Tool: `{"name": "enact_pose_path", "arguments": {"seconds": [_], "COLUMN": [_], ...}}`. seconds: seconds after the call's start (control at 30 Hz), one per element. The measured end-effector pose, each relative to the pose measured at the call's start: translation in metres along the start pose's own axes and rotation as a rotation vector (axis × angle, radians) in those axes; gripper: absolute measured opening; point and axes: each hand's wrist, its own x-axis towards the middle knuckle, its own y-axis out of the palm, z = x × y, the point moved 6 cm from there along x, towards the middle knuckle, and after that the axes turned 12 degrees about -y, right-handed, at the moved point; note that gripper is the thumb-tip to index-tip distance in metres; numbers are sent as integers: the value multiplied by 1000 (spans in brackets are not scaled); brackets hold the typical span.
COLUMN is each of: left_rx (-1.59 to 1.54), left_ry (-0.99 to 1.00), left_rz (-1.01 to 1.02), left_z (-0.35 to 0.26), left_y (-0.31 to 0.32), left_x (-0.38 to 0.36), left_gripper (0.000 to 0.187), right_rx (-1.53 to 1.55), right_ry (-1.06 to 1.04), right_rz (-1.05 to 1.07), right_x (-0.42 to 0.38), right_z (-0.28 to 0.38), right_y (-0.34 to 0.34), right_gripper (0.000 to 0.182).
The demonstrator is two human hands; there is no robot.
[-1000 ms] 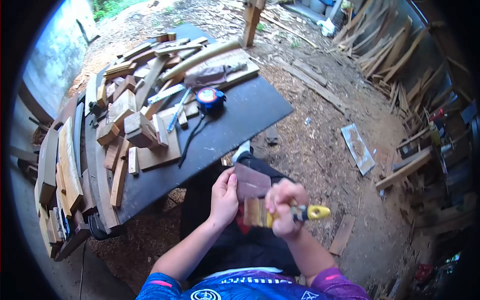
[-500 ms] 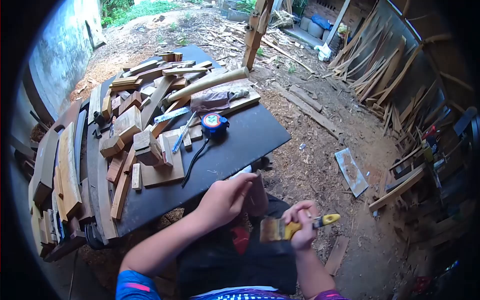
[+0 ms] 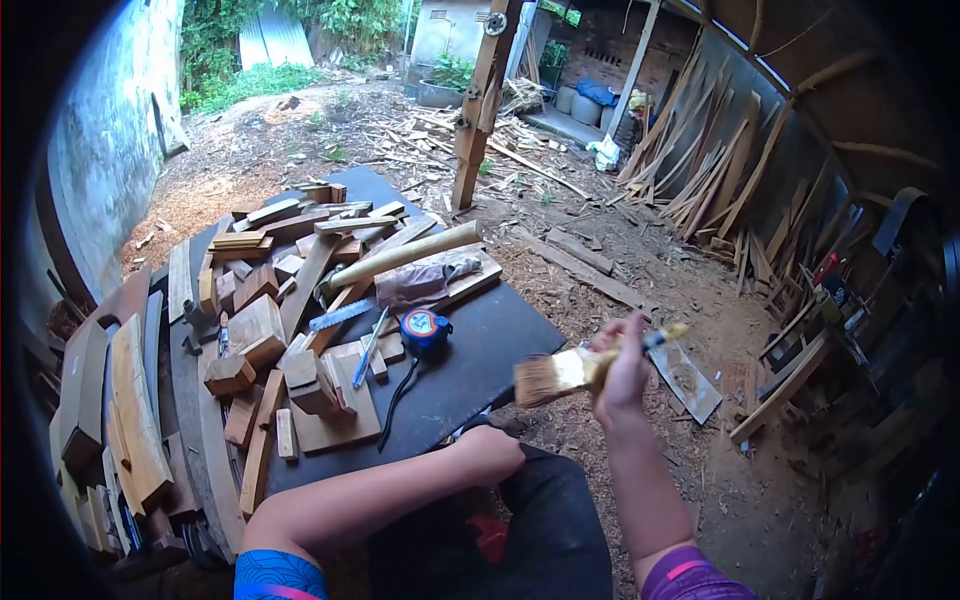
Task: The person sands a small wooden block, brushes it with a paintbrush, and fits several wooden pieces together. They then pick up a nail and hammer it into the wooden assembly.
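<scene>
A wide paintbrush (image 3: 572,371) with a yellow handle and brown bristles is gripped in my right hand (image 3: 622,375), raised to the right of the table's corner. Its bristles point left and the handle end points right. My left hand (image 3: 490,456) is closed by the near edge of the dark table (image 3: 490,352), just above my leg. Whatever it may hold is hidden behind the fist. Nearest on the tabletop are a blue tape measure (image 3: 425,331) with a black strap and a screwdriver (image 3: 371,347) with a blue handle.
Wood blocks (image 3: 256,330) and offcuts cover the table's left side, with a hammer (image 3: 400,260) across them. A wooden post (image 3: 484,110) stands beyond. Planks (image 3: 700,165) lean on the right wall. A pale board (image 3: 686,382) lies on the ground among shavings.
My right hand has lifted the paintbrush up and away from my lap. My left hand has moved lower in view, and the brownish piece beside it is out of sight. The view has tilted up.
</scene>
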Motion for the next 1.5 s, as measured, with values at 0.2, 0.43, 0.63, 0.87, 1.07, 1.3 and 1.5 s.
{"name": "enact_pose_path", "arguments": {"seconds": [0.2, 0.43, 0.63, 0.87, 1.07, 1.3, 1.5], "left_rx": [-109, -202, -267, -394, -464, -736, -740], "left_ry": [-42, -26, -10, -2, -58, -290, -542], "left_rz": [-4, 101, 135, -122, -564, -889, -946], "left_z": [5, -2, 3, -8, 6, 58, 82], "left_y": [6, 5, -3, -32, -77, -99, -99], "left_x": [2, -3, 3, -6, -35, -48, -55], "left_gripper": [13, 17, 18, 19, 12, 15, 15], "right_rx": [-7, 329, -121, -180, 181, 374, 368], "right_ry": [369, 534, 143, 49, 155, 278, 315], "right_rz": [179, 345, 313, 384, 376, 378, 427], "right_x": [3, 10, 30, 25, 31, 30, 27], "right_z": [-73, -144, -133, -105, -103, -100, -97], "right_y": [106, 93, 62, 69, 55, 46, 54], "right_gripper": [37, 30, 72, 26, 23, 33, 33]}}
